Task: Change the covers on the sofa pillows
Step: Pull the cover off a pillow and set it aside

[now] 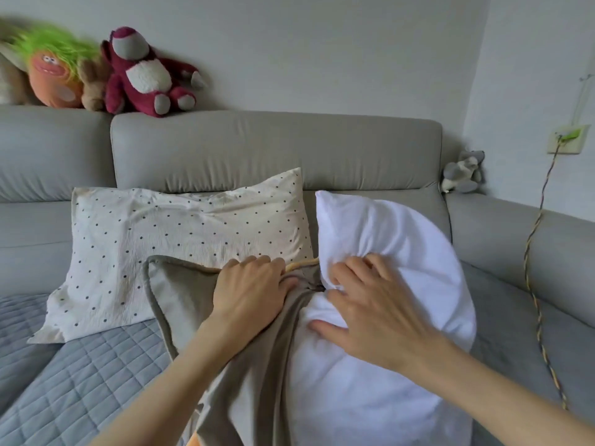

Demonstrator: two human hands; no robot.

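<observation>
White pillow insert (pixel 386 284) in right grip (pixel 370 313); taupe cover (pixel 257 365) in left grip (pixel 251 291).

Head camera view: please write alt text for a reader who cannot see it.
Left hand grips a grey-beige cover while right hand grips a bare white pillow on a grey sofa. A dotted pillow lies behind.
</observation>
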